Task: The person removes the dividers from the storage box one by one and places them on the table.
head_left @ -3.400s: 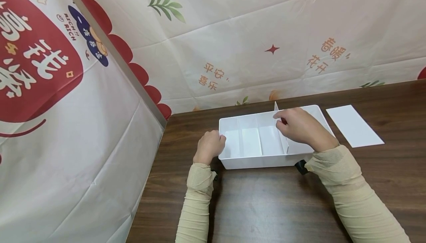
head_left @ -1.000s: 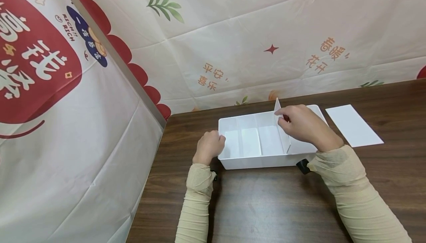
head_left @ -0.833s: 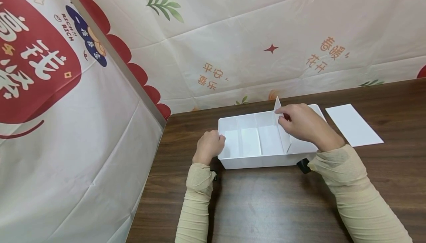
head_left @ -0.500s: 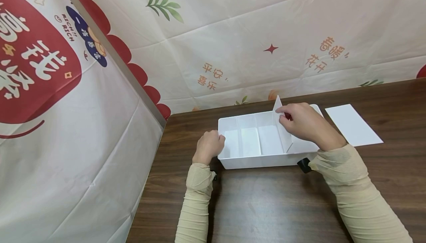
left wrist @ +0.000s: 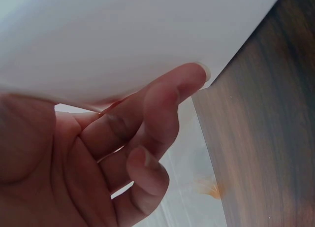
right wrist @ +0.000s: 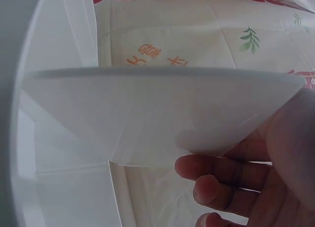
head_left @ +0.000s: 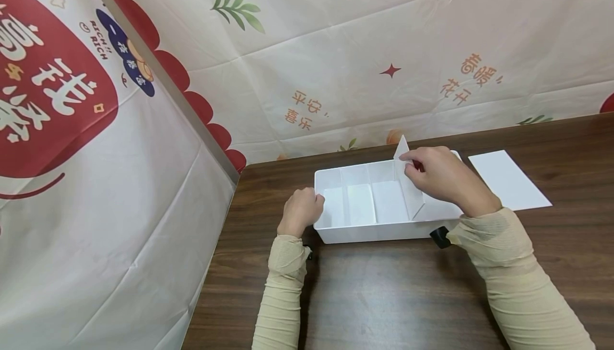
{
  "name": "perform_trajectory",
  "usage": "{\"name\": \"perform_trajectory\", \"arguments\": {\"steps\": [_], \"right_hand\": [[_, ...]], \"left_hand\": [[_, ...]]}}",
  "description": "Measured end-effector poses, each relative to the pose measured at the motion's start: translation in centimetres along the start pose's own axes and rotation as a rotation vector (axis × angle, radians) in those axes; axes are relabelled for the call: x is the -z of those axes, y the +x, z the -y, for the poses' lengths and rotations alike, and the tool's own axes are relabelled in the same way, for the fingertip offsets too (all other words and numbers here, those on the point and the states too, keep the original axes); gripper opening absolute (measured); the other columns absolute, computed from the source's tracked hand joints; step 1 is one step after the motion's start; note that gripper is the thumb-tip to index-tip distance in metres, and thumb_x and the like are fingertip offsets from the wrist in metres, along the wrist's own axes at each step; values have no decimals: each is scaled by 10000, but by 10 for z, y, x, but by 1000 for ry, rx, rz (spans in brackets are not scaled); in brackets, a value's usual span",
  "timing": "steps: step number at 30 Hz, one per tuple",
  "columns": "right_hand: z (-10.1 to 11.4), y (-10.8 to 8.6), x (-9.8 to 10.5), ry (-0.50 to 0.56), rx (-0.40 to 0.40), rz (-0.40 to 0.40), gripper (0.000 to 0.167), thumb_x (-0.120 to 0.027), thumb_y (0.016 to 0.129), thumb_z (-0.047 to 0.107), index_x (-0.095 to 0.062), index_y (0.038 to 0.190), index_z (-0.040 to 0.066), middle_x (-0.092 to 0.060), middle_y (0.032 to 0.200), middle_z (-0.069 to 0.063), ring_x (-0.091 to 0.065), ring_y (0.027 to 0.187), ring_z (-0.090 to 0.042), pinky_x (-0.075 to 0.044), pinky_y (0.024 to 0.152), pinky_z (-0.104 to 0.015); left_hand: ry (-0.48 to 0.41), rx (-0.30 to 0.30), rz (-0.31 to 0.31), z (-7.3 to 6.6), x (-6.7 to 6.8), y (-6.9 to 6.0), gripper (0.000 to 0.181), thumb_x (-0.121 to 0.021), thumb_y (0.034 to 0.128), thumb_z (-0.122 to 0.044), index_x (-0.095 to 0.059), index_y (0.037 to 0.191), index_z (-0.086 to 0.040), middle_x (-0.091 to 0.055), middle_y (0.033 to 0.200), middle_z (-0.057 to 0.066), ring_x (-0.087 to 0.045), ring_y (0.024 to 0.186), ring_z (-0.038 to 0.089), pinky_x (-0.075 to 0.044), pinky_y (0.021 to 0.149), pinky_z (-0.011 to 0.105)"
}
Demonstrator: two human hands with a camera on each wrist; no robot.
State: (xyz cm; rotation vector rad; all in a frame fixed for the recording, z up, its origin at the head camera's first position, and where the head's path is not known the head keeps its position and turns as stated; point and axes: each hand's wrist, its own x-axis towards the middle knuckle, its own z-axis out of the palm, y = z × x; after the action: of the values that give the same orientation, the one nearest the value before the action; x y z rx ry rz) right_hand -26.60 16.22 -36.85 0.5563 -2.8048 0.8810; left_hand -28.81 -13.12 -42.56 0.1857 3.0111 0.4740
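A white plastic organizer box (head_left: 374, 234) lies on the wooden table, with low ribs marking sections inside. My left hand (head_left: 301, 210) holds its left end; in the left wrist view, curled fingers (left wrist: 165, 109) lie against the outside of the box wall (left wrist: 123, 35). My right hand (head_left: 443, 177) pinches a thin white divider (head_left: 409, 190) near the box's right part. The divider leans, its far corner raised above the back rim and its near lower corner close to the front wall. In the right wrist view, the divider (right wrist: 142, 113) spans the box, and the thumb is mostly hidden.
A flat white rectangular panel (head_left: 510, 179) lies on the table (head_left: 374, 296) right of the box. Behind the table hangs a printed cloth (head_left: 336, 73), and another cloth panel (head_left: 158, 222) hangs along the left edge.
The right hand has moved slightly up and to the right, and the divider has tilted further, with its far corner rising above the rim. The left hand and box stay in place.
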Motion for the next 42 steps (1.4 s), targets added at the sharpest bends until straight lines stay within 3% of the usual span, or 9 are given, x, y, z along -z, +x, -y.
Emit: {"name": "perform_trajectory", "arguments": {"steps": [18,42], "right_hand": [[-3,-2,6,3,-6,-56,294,-552,930,57,-675,1161,-78,-657,816,-120,-508,682,-216,-429,562,-302],[-7,-4,12,-7,-27,-55,308,-536,941,68,-666,1186,-66,-610,793,-105,-506,713,-234,-422,601,-330]], "left_hand": [[-4,-1,4,0,0,0,354,-445,976,-200,-454,632,-117,-445,607,34,-468,574,191,-400,538,339],[-13,1,3,0,0,-1,368,-440,983,-198,-445,623,-122,-436,588,24,-445,538,173,-377,506,321]]}}
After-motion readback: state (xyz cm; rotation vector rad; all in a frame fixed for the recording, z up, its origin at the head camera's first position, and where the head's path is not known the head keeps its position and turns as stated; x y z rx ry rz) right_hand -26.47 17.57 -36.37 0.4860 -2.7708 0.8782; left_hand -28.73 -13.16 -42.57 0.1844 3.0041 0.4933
